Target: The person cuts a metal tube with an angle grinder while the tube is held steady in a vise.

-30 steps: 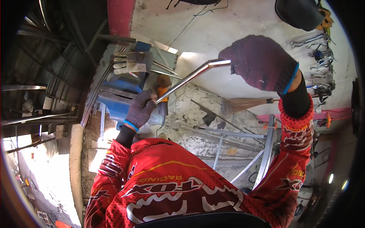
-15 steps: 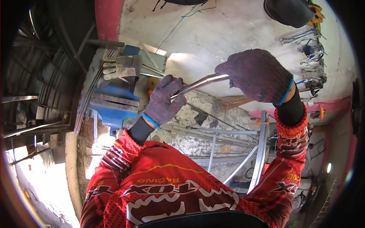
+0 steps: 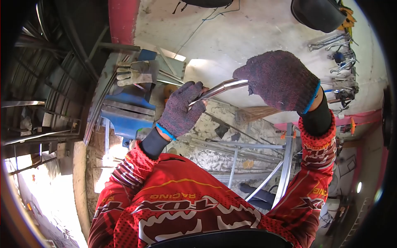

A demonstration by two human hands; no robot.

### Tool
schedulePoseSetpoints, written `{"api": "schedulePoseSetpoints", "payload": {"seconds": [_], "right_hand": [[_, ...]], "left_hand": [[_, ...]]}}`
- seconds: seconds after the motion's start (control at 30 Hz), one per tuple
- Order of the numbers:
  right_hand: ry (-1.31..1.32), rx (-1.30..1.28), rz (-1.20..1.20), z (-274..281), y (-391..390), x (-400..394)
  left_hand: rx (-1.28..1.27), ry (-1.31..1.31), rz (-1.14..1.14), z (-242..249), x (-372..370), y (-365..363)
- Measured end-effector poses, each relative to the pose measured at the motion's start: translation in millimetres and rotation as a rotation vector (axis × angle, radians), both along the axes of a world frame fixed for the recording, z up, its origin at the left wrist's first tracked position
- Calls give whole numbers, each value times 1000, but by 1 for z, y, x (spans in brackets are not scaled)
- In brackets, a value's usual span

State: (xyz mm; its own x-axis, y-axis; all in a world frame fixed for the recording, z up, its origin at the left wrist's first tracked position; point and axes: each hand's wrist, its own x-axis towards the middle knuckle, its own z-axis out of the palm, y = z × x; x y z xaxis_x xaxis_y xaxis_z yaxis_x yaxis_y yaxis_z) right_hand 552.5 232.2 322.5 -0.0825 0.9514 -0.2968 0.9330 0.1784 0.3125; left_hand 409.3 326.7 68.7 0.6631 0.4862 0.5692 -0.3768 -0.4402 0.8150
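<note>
A shiny metal tube (image 3: 227, 85) slants between my two gloved hands, with a slight angle near its middle. My left hand (image 3: 182, 109), in a dark knit glove with a blue cuff, is closed around its lower left end. Higher up and to the right, my right hand (image 3: 283, 82), in a matching glove, is closed on the other end, which its fingers hide. The tube is held in the air, apart from the blue bench vise (image 3: 128, 118) on my left.
A pale work glove (image 3: 134, 73) lies on the metal workbench (image 3: 96, 89) behind the vise, beside long metal bars. Hand tools (image 3: 343, 62) hang on the wall at right, below a dark welding mask (image 3: 317, 15). A metal frame (image 3: 284, 165) stands below my right arm.
The view has shifted slightly, so the bench and wall appear a little further right. Both hands keep their hold on the tube, whose tilt has hardly changed.
</note>
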Motion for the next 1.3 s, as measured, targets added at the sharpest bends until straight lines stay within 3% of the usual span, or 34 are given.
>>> {"api": "schedulePoseSetpoints", "payload": {"seconds": [0.17, 1.3], "right_hand": [[-4, -82, -106, 7, 8, -18], [1, -104, -92, 6, 8, -16]], "left_hand": [[-110, 62, -85, 5, -4, 0], [-82, 42, -45, -6, -3, -1]]}}
